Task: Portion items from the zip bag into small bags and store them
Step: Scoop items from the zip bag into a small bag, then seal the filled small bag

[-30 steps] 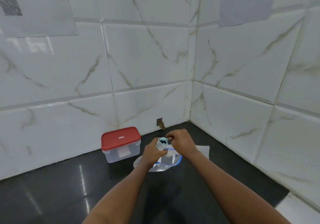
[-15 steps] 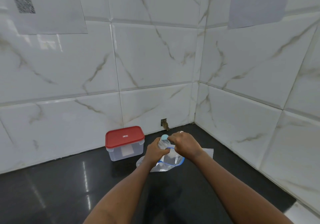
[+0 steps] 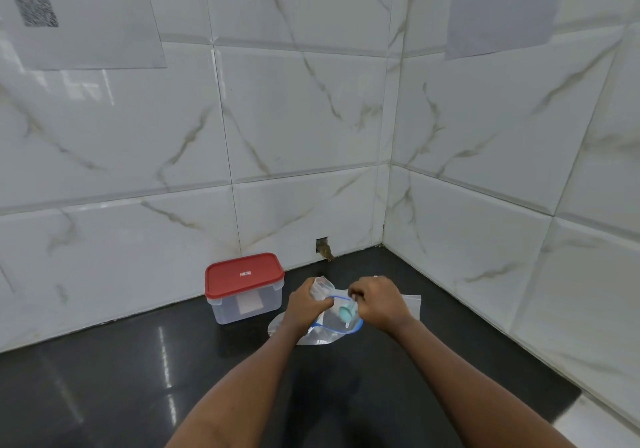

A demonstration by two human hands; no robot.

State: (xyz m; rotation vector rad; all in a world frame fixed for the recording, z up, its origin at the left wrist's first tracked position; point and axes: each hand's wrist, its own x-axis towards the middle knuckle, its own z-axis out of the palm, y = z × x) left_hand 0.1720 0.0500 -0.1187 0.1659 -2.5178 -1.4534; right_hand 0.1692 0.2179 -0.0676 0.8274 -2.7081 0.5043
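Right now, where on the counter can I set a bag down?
Bare counter lies left of the red-lidded container and in front of it; a narrower strip runs along the right wall. Crowded: the middle, where the left hand gripping a small bag, the right hand pinching a teal item, the zip bag and a flat clear bag meet.

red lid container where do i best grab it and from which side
Probably both short clear walls of the red-lidded container, just under the lid rim, coming from above: it stands upright and closed, the tiled wall close behind.
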